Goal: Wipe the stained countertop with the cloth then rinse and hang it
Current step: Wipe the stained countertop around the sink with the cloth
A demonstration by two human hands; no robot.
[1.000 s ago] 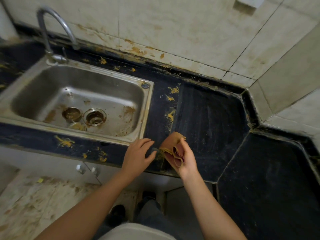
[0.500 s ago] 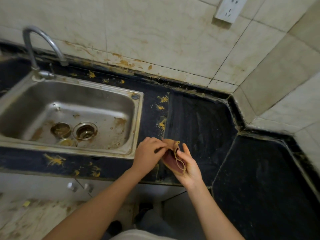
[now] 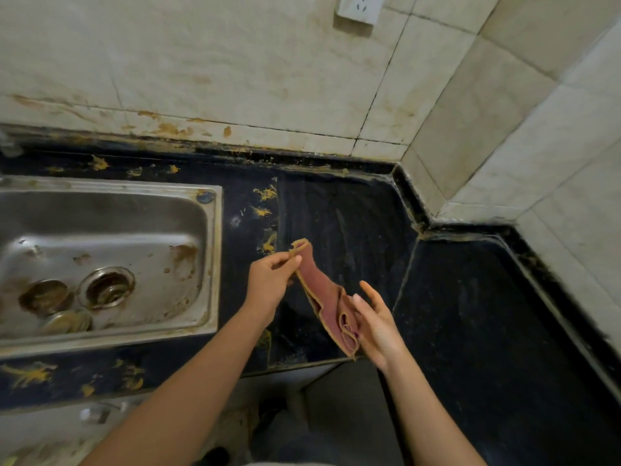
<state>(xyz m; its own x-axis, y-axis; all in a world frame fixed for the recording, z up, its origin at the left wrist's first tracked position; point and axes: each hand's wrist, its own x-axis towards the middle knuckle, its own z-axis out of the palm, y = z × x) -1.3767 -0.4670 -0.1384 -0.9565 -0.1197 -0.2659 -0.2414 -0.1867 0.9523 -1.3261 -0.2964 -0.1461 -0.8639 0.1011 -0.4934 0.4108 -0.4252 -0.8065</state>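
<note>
The cloth at mid-frame is soft, matt fabric, reddish-brown with a stitched tan edging, hanging in limp folds. The countertop is a dark stone-like slab, faintly glossy and finely speckled, with crusty yellow stains near the sink. The sink at left is brushed stainless metal with a dull sheen, blotched brown. The wall tiles across the top are smooth glazed ceramic, off-white and grimy. The socket at the top edge is smooth white plastic.

A white socket sits on stained wall tiles, a steel sink lower left.
</note>
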